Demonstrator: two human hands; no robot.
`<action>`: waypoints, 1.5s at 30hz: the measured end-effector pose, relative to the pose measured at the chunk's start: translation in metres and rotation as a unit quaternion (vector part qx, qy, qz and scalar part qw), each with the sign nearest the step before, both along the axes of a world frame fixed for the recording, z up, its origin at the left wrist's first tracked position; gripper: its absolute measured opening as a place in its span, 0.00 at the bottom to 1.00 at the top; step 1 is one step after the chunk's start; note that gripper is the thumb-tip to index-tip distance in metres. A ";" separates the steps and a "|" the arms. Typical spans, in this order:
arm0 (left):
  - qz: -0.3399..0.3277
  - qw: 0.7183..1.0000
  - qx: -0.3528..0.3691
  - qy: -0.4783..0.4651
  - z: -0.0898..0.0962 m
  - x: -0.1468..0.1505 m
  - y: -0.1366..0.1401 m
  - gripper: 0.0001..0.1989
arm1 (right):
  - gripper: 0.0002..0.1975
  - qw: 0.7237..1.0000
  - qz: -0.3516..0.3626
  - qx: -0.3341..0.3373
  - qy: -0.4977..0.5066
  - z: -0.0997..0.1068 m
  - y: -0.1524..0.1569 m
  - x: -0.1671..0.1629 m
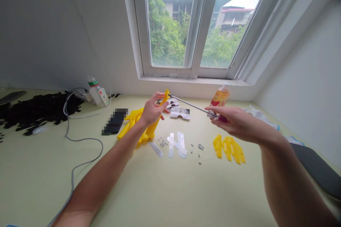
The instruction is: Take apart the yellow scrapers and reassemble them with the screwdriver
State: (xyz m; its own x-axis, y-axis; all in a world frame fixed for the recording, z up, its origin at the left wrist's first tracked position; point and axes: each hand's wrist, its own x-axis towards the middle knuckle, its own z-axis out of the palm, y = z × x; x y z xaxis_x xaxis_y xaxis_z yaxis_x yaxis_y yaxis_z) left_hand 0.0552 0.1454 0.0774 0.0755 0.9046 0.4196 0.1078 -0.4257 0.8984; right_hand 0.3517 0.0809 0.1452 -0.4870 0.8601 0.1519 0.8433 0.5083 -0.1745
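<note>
My left hand (pixel 155 109) grips a long yellow plastic handle (pixel 152 130), raised above the table and tilted. In my right hand (pixel 229 120) is a screwdriver (pixel 191 105) with a long metal shaft and a dark red grip. Its tip meets the upper end of the yellow handle; whether a screw sits there is too small to tell. More yellow handles (pixel 130 126) lie in a pile behind my left wrist. Below my hands are flat metal strips (pixel 171 145), small nuts (pixel 163 143) and several screws (pixel 200 146).
Flat yellow pieces (pixel 229 149) lie to the right. A drink bottle (pixel 220 95) stands near the window wall, with printed cards (pixel 179 113) left of it. A phone (pixel 115 122), a white bottle (pixel 98 94), a grey cable (pixel 71 163) and black scraps (pixel 45 108) occupy the left.
</note>
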 end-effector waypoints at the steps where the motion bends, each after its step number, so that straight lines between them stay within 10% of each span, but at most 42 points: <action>1: 0.005 1.000 0.004 0.004 0.000 0.000 0.000 0.18 | 0.22 1.000 -0.001 0.003 0.004 0.000 -0.001 0.000; 12: 0.002 0.998 -0.010 -0.056 0.010 -0.005 -0.001 0.23 | 0.16 0.981 0.057 0.083 0.165 0.014 -0.015 0.010; 19: -0.030 0.994 -0.027 -0.100 0.009 -0.002 -0.001 0.24 | 0.12 0.879 -0.050 0.159 0.446 0.007 -0.007 -0.005; 22: -0.024 0.993 -0.030 -0.114 0.005 -0.001 0.001 0.23 | 0.11 0.841 -0.070 0.067 0.533 0.006 -0.001 -0.011; 27: -0.016 0.991 -0.039 -0.126 0.000 -0.001 0.004 0.21 | 0.15 0.844 0.025 0.036 0.535 0.005 0.002 -0.013; 34: -0.028 0.987 -0.043 -0.149 0.000 -0.002 0.004 0.22 | 0.17 0.888 -0.125 0.119 0.426 -0.004 0.010 -0.009; 39: -0.028 0.987 -0.057 -0.150 0.000 -0.001 0.003 0.23 | 0.21 0.865 0.004 0.079 0.496 -0.008 0.016 -0.007; 45: -0.037 0.987 -0.044 -0.147 0.001 0.001 0.002 0.22 | 0.15 0.860 -0.064 0.121 0.492 -0.010 0.019 -0.005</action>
